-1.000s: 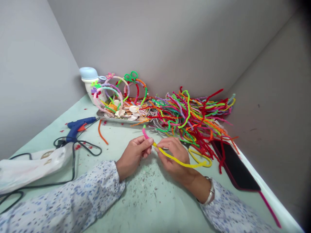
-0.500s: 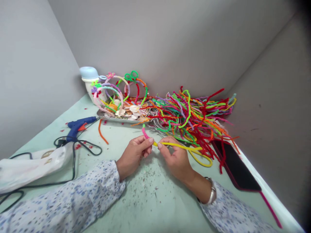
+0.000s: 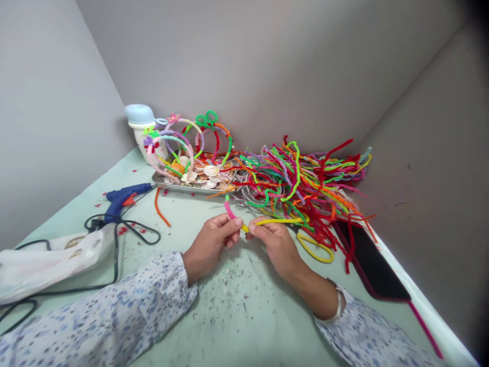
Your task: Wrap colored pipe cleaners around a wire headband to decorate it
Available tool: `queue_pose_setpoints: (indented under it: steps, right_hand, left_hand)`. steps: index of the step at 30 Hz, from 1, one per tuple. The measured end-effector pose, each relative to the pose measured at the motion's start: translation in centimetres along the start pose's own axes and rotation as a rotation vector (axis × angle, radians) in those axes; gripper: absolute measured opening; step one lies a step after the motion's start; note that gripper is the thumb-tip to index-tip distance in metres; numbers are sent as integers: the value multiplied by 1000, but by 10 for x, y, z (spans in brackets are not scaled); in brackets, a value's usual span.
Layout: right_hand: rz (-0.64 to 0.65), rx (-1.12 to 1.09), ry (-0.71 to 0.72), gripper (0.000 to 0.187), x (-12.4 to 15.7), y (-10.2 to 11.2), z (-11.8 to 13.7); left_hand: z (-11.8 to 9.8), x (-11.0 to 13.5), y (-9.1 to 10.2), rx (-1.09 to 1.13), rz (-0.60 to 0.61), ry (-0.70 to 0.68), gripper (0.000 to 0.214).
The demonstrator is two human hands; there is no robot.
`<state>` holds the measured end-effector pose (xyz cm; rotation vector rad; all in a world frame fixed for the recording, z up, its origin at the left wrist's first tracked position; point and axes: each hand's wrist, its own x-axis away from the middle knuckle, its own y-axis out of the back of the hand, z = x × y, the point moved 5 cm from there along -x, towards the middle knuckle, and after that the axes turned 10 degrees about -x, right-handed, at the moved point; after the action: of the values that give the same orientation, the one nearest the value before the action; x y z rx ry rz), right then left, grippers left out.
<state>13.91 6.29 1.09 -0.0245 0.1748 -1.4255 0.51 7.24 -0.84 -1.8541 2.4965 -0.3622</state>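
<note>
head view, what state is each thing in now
left hand: pinching the pink-banded piece
right hand: pinching the yellow strip
yellow strip: trailing past right hand
glue gun: lying on its side
bottle: lid on
phone: lying flat, dark
tray: holding shells
pipe cleaners: tangled heap
headbands: bent into arcs

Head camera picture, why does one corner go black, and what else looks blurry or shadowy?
In the head view, the top right corner darkens, maybe from the lens; in the head view, the right sleeve looks softer than the left sleeve; also in the head view, a shadow darkens the wall beside the lidded bottle.
</note>
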Motion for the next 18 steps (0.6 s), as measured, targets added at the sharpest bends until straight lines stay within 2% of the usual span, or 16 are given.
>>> queue_pose_setpoints:
  steps: [6,18]
  right_hand:
    - [34,-31,-35,21,-2,-1,-1]
    - [46,-81,-64,22,-3,-1,-3]
  left_hand:
    - [1,1,1,-27,-3,-16,27]
    - [-11,7,-10,-246,32,-154,17]
